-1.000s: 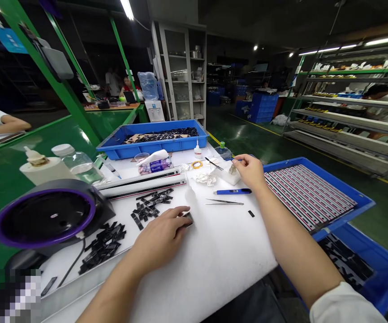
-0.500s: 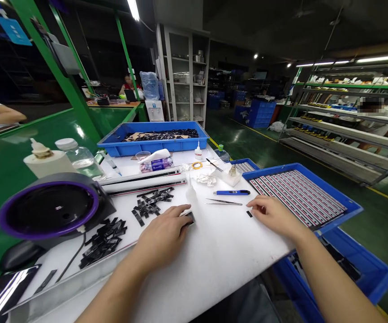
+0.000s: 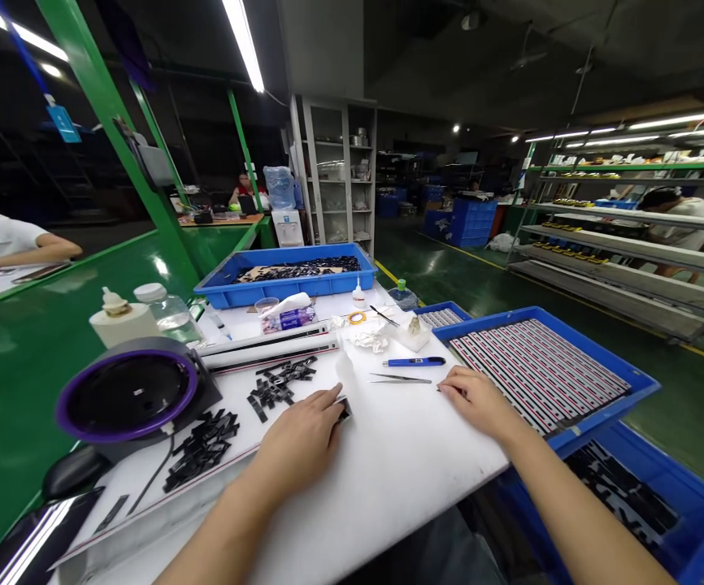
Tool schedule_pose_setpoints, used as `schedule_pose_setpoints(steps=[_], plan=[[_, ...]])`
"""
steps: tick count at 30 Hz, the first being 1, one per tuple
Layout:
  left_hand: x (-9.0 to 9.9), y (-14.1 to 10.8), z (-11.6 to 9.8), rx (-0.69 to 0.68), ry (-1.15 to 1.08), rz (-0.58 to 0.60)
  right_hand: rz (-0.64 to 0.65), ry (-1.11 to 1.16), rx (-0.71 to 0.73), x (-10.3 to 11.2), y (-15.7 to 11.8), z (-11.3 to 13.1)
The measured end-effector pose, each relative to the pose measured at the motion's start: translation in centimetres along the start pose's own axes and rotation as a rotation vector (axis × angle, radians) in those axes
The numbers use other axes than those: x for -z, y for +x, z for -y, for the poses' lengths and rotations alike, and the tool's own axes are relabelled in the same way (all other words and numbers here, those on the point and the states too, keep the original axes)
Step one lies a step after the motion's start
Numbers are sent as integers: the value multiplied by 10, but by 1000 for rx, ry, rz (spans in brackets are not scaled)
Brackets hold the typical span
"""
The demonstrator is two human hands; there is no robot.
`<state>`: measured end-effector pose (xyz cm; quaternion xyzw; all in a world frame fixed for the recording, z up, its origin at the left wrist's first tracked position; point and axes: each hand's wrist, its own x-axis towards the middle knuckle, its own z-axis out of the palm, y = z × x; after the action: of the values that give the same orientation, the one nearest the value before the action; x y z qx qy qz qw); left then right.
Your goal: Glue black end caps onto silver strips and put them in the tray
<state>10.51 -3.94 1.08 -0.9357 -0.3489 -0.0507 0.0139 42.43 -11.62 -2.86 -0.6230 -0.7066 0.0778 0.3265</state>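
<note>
My left hand (image 3: 306, 426) rests on the white tabletop, thumb and fingers closed around a small dark rectangular piece (image 3: 345, 409), which they partly cover. To the right, the fingertips of my right hand (image 3: 477, 398) are pinched together at the table surface on a small black strip, of which only a dark tip (image 3: 439, 387) shows. A pair of tweezers (image 3: 401, 379) lies between the hands, just beyond them. Behind it is a blue pen-shaped tool (image 3: 414, 362). Loose black pieces (image 3: 282, 382) lie scattered beyond my left hand.
Another pile of black pieces (image 3: 202, 447) lies beside a purple-rimmed fan (image 3: 190, 382). A blue tray (image 3: 638, 382) of striped strips stands right. At the back are a blue bin (image 3: 291, 286), a small dropper bottle (image 3: 358, 297) and crumpled foil (image 3: 371, 341).
My right fingers have closed over the small black strip that lay exposed beside them. The left hand still holds its piece. The camera view has tilted upward.
</note>
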Motion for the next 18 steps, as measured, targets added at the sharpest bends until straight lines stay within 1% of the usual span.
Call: schedule_pose_setpoints(steps=[3,6,8,11,14,16,18], plan=[[-1,3,-4,-32,73,-53,-84,-61,10,-4,1,0],[-3,11,-19,-84,119,-139,-123,-63,39,-6,2,-3],[-4,20,-37,-135,146,-153,-131,-43,47,-7,3,-6],[-7,39,-75,-204,187,-127,-144,-26,48,-8,3,-9],[-15,60,-111,-206,211,-117,-176,-47,49,-9,2,-8],[-21,70,-127,-164,222,-123,-182,-126,69,-9,0,-5],[-25,74,-132,-141,229,-142,-159,-229,107,-8,-3,-1]])
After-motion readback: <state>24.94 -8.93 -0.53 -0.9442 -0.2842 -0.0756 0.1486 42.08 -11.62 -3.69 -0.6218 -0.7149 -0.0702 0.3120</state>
